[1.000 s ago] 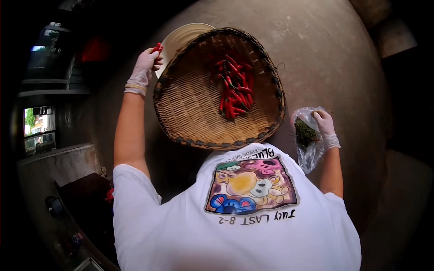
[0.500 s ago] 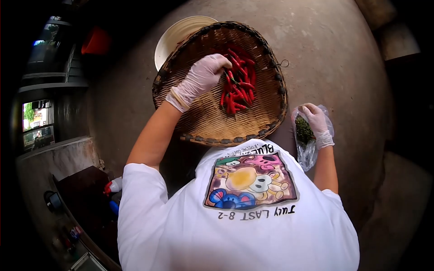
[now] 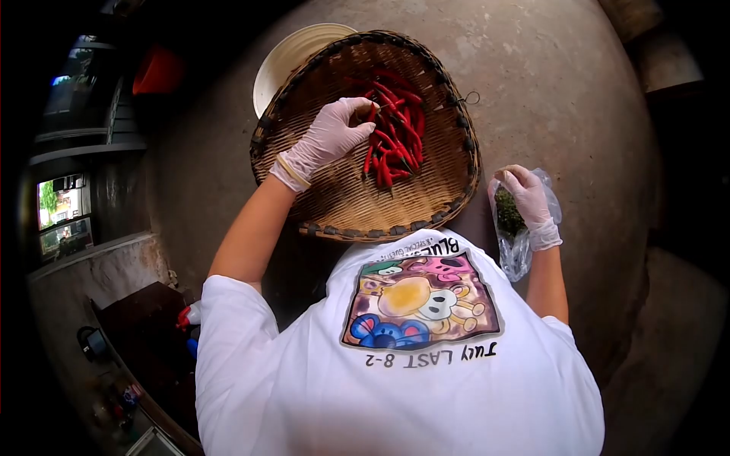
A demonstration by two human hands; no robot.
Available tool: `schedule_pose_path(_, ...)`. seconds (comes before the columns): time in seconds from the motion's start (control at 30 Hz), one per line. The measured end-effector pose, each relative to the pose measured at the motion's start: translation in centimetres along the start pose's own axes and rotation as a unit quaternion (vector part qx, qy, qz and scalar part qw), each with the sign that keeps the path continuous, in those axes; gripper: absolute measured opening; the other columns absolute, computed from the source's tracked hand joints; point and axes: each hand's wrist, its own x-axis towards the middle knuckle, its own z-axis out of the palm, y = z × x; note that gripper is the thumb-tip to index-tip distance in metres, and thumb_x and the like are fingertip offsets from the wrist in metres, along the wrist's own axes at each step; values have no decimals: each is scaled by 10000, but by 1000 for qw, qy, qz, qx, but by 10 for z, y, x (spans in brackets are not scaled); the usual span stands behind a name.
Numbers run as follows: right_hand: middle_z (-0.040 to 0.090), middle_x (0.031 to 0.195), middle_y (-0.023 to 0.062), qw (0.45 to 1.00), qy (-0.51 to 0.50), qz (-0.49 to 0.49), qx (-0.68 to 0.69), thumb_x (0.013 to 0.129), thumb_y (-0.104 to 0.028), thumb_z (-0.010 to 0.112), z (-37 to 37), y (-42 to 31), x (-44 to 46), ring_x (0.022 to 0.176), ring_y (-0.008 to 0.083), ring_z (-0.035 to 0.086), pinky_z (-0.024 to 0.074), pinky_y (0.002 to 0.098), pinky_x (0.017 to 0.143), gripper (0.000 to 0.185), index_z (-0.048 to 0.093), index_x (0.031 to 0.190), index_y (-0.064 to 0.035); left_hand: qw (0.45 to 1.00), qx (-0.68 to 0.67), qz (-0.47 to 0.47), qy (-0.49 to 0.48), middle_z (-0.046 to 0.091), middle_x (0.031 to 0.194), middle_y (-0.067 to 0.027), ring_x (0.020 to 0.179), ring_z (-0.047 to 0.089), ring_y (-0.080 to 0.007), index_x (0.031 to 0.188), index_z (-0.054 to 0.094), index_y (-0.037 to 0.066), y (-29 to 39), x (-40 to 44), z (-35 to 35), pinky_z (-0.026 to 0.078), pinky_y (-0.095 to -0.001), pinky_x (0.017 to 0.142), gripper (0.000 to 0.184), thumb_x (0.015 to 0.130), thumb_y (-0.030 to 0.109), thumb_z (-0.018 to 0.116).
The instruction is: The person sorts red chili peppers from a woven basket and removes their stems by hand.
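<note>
My left hand [image 3: 334, 135], in a pale thin glove, is over the basket's left half. Its thumb and forefinger are closed around a red chili pepper [image 3: 372, 112]. To the right of those fingers a heap of red chilies [image 3: 399, 137] lies in the round woven bamboo basket [image 3: 342, 205]. Gloved the same way, my right hand [image 3: 528, 196] is at a clear plastic bag [image 3: 518, 258] holding small green bits [image 3: 508, 213]. The fingertips are pinched together at the bag's upper edge; what is between them cannot be made out.
A cream-coloured round basin [image 3: 285, 57] stands behind the basket, partly hidden by it. Bare concrete floor [image 3: 547, 83] surrounds them. An orange-red bucket [image 3: 160, 70] is at the upper left, and a dark table [image 3: 141, 327] stands at the lower left.
My left hand has drawn back slightly from the heap, and a chili now shows between its thumb and forefinger. My right hand stays at the bag, its fingers slightly shifted.
</note>
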Motion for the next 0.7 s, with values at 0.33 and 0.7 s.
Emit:
schedule_pose_path(0.33,612,996,52,971,-125,-139,150,882,-110,586,97,-99,15,936,107,552,434,237,839,251,550,1101,7,801,-572,-143,-106,642,943,-79,903,610,-146,1181,525,-6,55,-28,-3,478,-285,862,387,813,91,600)
schedule_pose_path(0.7,610,932,49,977,-139,-67,145,847,-106,633,135,-110,19,847,90,558,468,226,768,269,543,1063,25,733,-667,-135,10,613,1006,-95,936,592,-171,1151,510,19,50,-43,36,472,-317,871,336,830,62,599)
